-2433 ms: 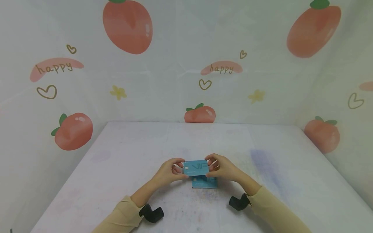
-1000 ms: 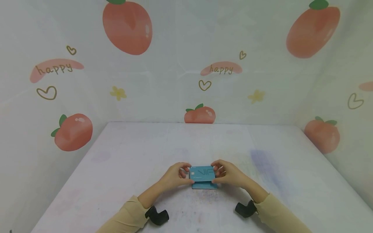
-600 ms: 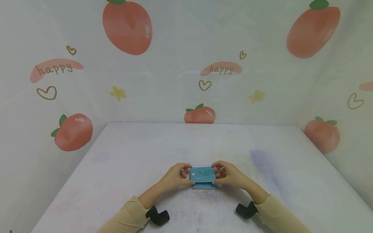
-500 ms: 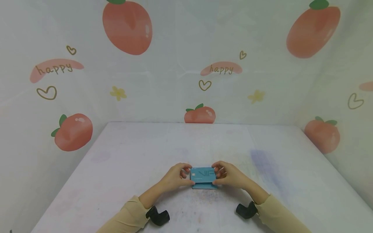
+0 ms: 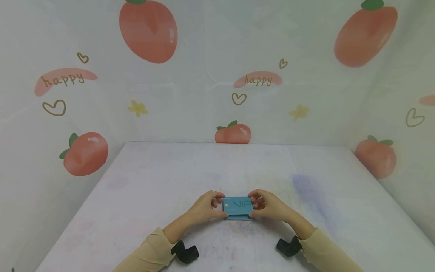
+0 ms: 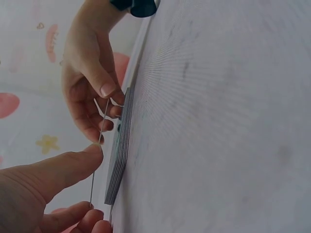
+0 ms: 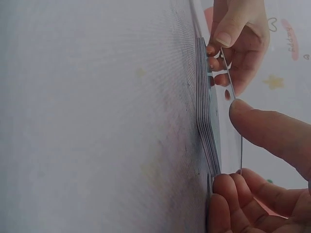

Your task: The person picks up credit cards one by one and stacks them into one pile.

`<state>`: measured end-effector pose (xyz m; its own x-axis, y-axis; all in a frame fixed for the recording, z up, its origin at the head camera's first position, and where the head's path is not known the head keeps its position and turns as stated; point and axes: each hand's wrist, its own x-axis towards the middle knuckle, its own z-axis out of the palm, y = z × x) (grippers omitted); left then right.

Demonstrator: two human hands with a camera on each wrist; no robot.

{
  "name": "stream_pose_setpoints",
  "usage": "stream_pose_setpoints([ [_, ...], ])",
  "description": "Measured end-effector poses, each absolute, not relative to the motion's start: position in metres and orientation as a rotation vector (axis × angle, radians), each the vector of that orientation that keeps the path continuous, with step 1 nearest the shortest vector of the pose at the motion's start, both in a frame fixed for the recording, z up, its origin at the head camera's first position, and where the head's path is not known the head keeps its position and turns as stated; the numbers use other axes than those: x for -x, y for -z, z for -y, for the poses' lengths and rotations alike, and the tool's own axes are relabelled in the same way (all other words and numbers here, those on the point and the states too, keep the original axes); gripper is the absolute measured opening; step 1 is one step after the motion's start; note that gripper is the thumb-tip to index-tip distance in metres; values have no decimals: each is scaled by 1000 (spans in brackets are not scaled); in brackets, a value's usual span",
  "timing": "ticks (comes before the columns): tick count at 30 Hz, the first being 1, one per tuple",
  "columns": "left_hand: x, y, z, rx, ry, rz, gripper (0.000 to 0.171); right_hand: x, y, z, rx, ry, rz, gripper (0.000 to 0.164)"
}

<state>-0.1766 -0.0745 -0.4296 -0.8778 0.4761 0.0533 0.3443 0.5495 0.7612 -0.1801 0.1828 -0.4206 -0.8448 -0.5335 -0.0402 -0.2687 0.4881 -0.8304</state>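
Note:
A blue VIP card (image 5: 238, 206) is held level between my two hands, just above a stack of cards. My left hand (image 5: 205, 207) pinches its left end between thumb and fingers. At the other end, my right hand (image 5: 269, 206) grips it the same way. Under it, the blue card stack (image 5: 239, 217) shows only its near edge in the head view. Both wrist views show the stack (image 6: 121, 145) lying on the table, several cards thick, with a narrow gap between the held card (image 7: 236, 121) and its top.
The white table (image 5: 163, 170) has faint purple stains and reaches back to a fruit-print curtain (image 5: 204, 56). A black device is strapped at each wrist, the left one (image 5: 185, 252) and the right one (image 5: 289, 246).
Both hands have brought the card toward me and slightly right, lower over the stack, covering more of it. In the last half second the motion is small.

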Motion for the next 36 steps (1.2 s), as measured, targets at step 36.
stream_pose_setpoints([
  [36, 176, 429, 72, -735, -1133, -2633, 53, 180, 426, -185, 709, 1221, -2454, 52],
])
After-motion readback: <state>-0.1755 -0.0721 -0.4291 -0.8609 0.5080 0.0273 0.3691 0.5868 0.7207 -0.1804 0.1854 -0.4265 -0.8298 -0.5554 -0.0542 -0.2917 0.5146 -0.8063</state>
